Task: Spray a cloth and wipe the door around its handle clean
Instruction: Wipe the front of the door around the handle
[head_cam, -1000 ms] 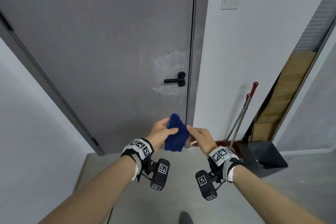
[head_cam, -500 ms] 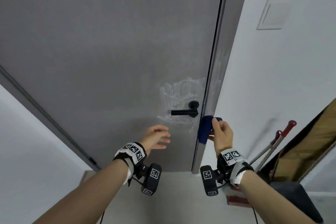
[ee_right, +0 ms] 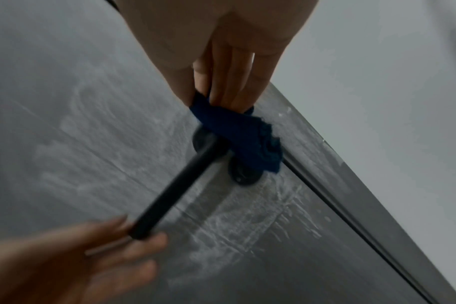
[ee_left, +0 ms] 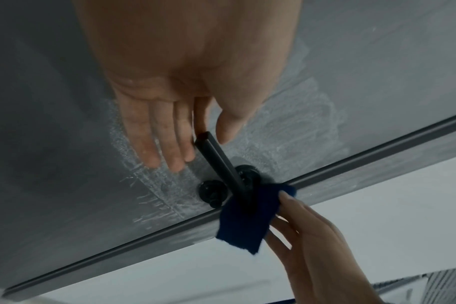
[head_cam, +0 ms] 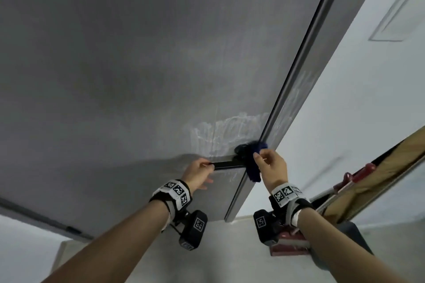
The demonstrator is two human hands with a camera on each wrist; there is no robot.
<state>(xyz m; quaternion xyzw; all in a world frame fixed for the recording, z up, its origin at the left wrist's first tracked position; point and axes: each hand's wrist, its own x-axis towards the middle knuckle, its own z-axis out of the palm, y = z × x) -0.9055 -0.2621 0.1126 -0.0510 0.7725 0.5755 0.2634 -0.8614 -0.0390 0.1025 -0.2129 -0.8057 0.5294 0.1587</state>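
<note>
The grey door (head_cam: pixel 138 76) carries white smears around its black lever handle (head_cam: pixel 226 164). My left hand (head_cam: pixel 202 169) is at the lever's free end. In the left wrist view, thumb and forefinger pinch the handle (ee_left: pixel 219 162) tip while the other fingers (ee_left: pixel 169 144) lie straight against the door. My right hand (head_cam: pixel 272 166) pinches a dark blue cloth (head_cam: pixel 253 167) and holds it against the lever's base by the door edge. The right wrist view shows the cloth (ee_right: pixel 237 131) draped over the round base, partly hiding it.
A second round black lock knob (ee_left: pixel 212 190) sits beside the handle base. Right of the door are the grey frame (head_cam: pixel 299 110), a white wall with a switch plate (head_cam: pixel 391 18), red-handled poles (head_cam: pixel 358 174) and cardboard (head_cam: pixel 391 163). A red item (head_cam: pixel 289 246) lies on the floor.
The left hand let go of the cloth and rose to the lever's free end. The right hand carried the cloth up from beside the door edge onto the handle base. The view moved closer.
</note>
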